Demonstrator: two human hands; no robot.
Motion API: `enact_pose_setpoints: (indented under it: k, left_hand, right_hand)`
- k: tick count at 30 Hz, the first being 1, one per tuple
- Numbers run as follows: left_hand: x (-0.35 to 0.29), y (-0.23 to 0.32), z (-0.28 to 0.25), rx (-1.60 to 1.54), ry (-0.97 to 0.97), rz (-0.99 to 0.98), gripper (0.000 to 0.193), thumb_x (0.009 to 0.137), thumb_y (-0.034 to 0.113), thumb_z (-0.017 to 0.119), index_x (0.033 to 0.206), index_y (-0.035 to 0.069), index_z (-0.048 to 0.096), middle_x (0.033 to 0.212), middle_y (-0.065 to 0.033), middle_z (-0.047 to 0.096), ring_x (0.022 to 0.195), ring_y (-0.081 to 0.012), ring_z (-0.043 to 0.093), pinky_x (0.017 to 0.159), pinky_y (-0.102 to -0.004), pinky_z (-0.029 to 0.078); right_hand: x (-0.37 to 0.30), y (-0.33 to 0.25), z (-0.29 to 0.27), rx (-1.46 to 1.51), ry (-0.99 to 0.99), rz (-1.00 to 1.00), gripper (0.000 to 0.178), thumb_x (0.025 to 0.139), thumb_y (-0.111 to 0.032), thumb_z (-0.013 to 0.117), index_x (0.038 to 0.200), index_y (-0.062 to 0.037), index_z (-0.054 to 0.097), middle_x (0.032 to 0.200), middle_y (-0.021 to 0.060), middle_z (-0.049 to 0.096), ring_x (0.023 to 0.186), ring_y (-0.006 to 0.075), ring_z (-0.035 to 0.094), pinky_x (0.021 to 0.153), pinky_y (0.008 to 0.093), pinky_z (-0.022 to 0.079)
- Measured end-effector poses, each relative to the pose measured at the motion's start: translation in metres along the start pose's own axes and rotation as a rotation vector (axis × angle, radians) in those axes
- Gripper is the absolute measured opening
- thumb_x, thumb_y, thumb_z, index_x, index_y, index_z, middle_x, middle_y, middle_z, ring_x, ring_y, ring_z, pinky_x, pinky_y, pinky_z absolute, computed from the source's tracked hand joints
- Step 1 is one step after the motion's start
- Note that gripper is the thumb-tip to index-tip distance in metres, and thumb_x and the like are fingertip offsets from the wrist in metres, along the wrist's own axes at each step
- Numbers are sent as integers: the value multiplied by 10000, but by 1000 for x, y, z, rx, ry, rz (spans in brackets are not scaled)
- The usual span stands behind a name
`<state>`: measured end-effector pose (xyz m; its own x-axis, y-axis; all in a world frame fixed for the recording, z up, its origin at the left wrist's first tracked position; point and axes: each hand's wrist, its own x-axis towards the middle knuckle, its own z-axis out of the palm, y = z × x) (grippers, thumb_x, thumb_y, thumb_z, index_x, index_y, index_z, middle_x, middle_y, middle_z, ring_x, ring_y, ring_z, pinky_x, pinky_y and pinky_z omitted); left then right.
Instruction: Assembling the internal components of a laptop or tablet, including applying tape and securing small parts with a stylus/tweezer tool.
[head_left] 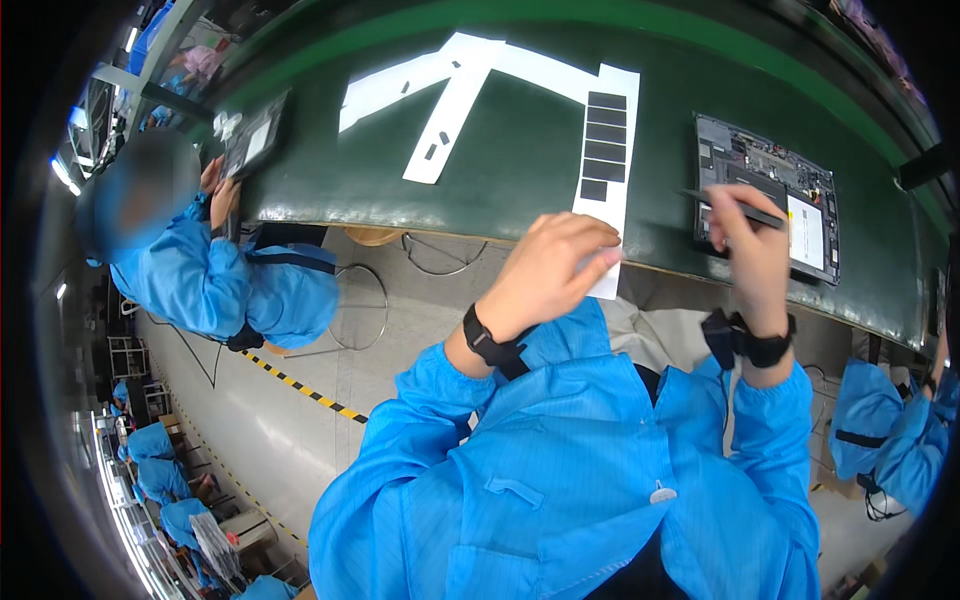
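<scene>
My left hand (556, 264) is closed, with thumb and bent fingers at the near end of a white backing strip (603, 212). That strip carries several black rectangular pads (605, 133) in a column, and its lower end sticks out past the table edge. Slim black tweezers (762, 213) lie in the closed fingers of my right hand (748, 235), pointing left. Under and beside that hand rests an opened laptop base (765, 150), its circuit boards exposed and a white label (805, 230) on its right part. My right hand hides some of the base's near side.
More white strips (440, 125) with small black pieces lie on the green table (540, 150), left of the pads. A co-worker in blue (215, 270) handles another device (255, 135) at far left. Another person's blue sleeve (880, 420) shows at right. Stools (360, 300) stand below the table.
</scene>
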<state>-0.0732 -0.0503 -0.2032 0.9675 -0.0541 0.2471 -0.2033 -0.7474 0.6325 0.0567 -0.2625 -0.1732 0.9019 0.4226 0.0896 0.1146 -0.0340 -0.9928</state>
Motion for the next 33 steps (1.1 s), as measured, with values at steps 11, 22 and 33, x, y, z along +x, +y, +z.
enact_pose_setpoints:
  k: [11,22,33]
  left_hand:
    - [21,-36,15,274,137,-79,737,798,414,734,1394,57,487,1411,-120,533,1380,-322,419,1125,-474,308]
    - [22,-37,15,298,144,-70,710,795,453,724,1373,89,531,1420,-91,534,1383,-299,418,1124,-478,311]
    - [16,-38,20,559,97,5,640,921,510,561,1406,94,515,1469,-83,487,1395,-304,398,1129,-485,321]
  right_hand:
    - [38,24,53,-397,-88,-110,178,882,-168,659,893,8,681,712,78,676,614,117,614,581,262,472]
    - [40,23,55,-409,-159,-87,167,865,-144,649,894,16,687,730,88,688,628,127,631,583,262,476]
    - [31,29,54,-259,-146,-172,170,888,-64,636,1009,17,722,794,83,713,710,83,631,619,233,498]
